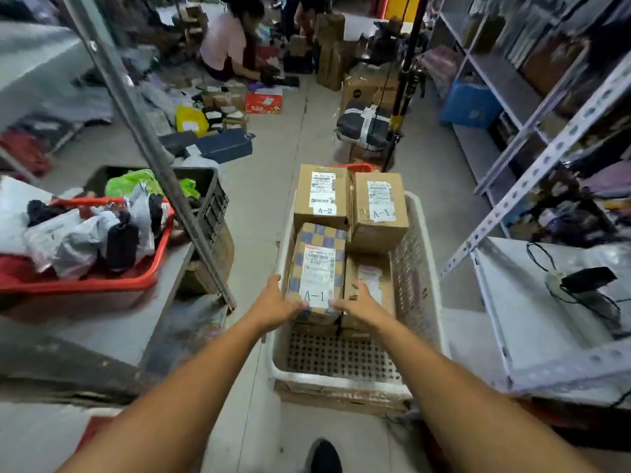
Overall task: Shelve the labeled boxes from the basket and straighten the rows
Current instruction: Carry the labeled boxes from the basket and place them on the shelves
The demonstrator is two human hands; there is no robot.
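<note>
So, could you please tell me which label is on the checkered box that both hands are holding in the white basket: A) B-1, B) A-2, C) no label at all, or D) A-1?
D: the checkered box, gripped at its near end by the left hand and the right hand in the white basket, has a white sticker reading A-1.

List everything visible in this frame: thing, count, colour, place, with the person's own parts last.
white basket: one, on the floor ahead.
checkered box: one, brown-blue, labelled A-1, near left in the basket.
plain boxes: two, brown, far end of the basket; A-2 left, A-1 right.
low box: one, brown, beside the checkered box.
red tub: one, holds bagged parcels, left.
black crate: one, behind the tub.
shelving: grey, right.
seated person: one, far floor.
left hand, right hand: gripping the checkered box's near corners.
</note>
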